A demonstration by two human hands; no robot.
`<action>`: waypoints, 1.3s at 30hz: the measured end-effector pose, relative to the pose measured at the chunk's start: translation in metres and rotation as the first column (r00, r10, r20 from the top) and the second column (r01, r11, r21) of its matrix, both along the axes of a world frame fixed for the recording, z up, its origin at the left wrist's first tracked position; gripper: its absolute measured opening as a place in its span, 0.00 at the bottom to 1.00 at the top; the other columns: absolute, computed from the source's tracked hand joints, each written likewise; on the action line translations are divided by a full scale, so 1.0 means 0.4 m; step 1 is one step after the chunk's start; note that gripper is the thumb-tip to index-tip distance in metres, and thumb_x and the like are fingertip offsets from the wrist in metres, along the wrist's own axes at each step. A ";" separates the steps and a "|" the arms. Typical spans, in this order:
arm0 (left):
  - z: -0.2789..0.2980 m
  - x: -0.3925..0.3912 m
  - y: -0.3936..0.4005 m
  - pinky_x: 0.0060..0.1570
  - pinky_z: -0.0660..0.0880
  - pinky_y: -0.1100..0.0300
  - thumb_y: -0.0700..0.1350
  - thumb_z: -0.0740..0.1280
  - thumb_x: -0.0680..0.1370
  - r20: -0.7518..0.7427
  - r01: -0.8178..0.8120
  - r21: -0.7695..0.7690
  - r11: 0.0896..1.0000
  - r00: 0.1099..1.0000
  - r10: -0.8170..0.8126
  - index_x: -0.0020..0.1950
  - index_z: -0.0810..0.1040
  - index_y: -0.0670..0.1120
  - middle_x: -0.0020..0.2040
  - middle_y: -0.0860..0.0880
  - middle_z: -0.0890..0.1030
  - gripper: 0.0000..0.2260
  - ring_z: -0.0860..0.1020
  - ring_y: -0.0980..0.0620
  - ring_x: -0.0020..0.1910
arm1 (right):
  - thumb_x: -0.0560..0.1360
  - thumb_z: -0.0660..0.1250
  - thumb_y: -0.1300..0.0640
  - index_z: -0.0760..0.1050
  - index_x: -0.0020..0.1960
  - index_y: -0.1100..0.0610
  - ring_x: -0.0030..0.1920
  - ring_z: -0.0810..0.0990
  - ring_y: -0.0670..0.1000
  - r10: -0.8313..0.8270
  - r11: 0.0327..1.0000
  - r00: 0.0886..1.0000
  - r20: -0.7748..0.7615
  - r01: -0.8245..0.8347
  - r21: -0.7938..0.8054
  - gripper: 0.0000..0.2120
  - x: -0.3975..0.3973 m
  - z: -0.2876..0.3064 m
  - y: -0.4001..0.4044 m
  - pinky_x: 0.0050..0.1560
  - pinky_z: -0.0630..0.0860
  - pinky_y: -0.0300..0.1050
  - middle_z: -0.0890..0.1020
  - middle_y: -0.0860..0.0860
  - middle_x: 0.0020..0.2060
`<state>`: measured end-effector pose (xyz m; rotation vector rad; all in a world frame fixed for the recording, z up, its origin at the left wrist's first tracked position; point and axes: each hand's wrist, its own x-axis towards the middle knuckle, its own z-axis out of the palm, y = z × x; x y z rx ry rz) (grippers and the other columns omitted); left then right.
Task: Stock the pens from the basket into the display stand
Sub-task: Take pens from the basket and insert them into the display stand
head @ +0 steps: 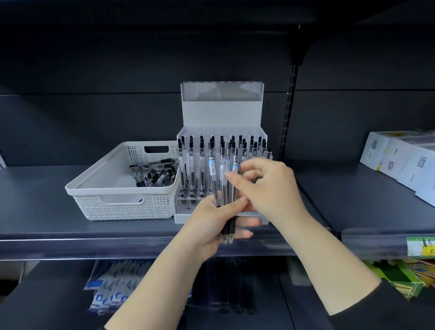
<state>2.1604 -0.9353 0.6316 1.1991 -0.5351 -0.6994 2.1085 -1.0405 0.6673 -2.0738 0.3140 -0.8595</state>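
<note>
Straight ahead, a dark grey shop shelf [47, 207] spans the whole view, with white product boxes [411, 163] stacked far off on its right side. Left of centre on the shelf sits a white woven plastic basket [125, 203], and a loose heap of pens [153, 173] lies in its far right corner. Touching the basket's right side stands the clear display stand [182, 208], a stepped block of holes with a tall white back panel; pens already stand upright in several rows, black caps up, while some holes at the near left look unfilled. In front of the stand, nearer the viewer, the left hand [213, 227] grips a small bundle of pens [223, 187] by their lower ends, fingers curled round them, so the pens' long axes run almost straight up, tips down below the fist. The right hand [267, 189] reaches in from the right and is closer to the bundle's upper half; its fingertips [232, 176] pinch one pen from the bundle, though blur hides which one exactly. The stand lies just beyond and slightly above both hands, so the pinched pen is already aligned upright with the holes and probably needs only lifting free and carrying a little farther away.
</note>
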 end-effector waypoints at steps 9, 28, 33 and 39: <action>-0.002 0.002 0.010 0.28 0.78 0.62 0.46 0.63 0.78 -0.015 0.036 0.006 0.999 0.999 -0.036 0.51 0.79 0.46 0.39 0.48 0.85 0.07 0.83 0.52 0.33 | 0.74 0.69 0.57 0.78 0.43 0.56 0.27 0.79 0.40 0.091 0.985 0.995 -0.041 -0.083 0.154 0.03 0.007 0.005 -0.015 0.28 0.74 0.32 0.83 0.48 0.33; -0.014 0.029 0.021 0.30 0.80 0.62 0.40 0.64 0.78 -0.116 -0.040 -0.036 0.999 0.993 0.036 0.53 0.79 0.45 0.44 0.45 0.85 0.06 0.84 0.52 0.36 | 0.74 0.68 0.58 0.79 0.43 0.59 0.29 0.81 0.45 -0.156 0.982 0.975 0.161 0.135 0.133 0.04 0.013 0.016 -0.045 0.30 0.73 0.38 0.82 0.49 0.27; -0.022 0.051 0.031 0.31 0.80 0.62 0.39 0.63 0.79 -0.137 -0.098 -0.021 0.995 0.986 0.094 0.53 0.79 0.45 0.42 0.46 0.85 0.07 0.84 0.53 0.35 | 0.73 0.64 0.61 0.77 0.41 0.60 0.36 0.82 0.59 -0.250 0.968 0.932 0.260 0.237 0.082 0.05 0.007 0.035 -0.074 0.39 0.79 0.58 0.82 0.54 0.30; -0.029 0.055 0.030 0.30 0.80 0.62 0.39 0.63 0.79 -0.144 -0.110 -0.014 0.994 0.984 0.107 0.52 0.79 0.45 0.41 0.47 0.85 0.06 0.84 0.53 0.35 | 0.75 0.64 0.61 0.77 0.47 0.60 0.32 0.80 0.48 -0.264 0.942 0.917 0.297 0.312 -0.126 0.04 -0.004 0.027 -0.066 0.41 0.79 0.49 0.80 0.47 0.34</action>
